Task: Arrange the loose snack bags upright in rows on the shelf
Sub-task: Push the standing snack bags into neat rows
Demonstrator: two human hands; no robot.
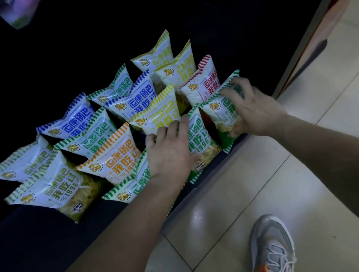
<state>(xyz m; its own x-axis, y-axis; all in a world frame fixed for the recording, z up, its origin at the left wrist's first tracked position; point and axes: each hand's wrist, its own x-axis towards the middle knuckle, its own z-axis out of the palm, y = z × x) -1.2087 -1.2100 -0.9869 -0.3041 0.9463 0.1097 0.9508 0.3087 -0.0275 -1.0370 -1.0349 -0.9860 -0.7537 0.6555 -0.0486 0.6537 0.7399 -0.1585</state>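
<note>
Head view: both forearms reach down to the front edge of the shelf (pixel 47 231), where bags (pixel 110 156) stand in rows. Right hand (pixel 254 106) grips the end bag (pixel 219 112) at the front right corner, fingers curled over its top, thumb low on its side. Left hand (pixel 169 151) lies open, fingers spread, on the green bags (pixel 200 137) beside it.

Floor (pixel 264 181): pale glossy tiles, dark grout lines. Grey upright post (pixel 307 38) at right. Lighting dim.
</note>
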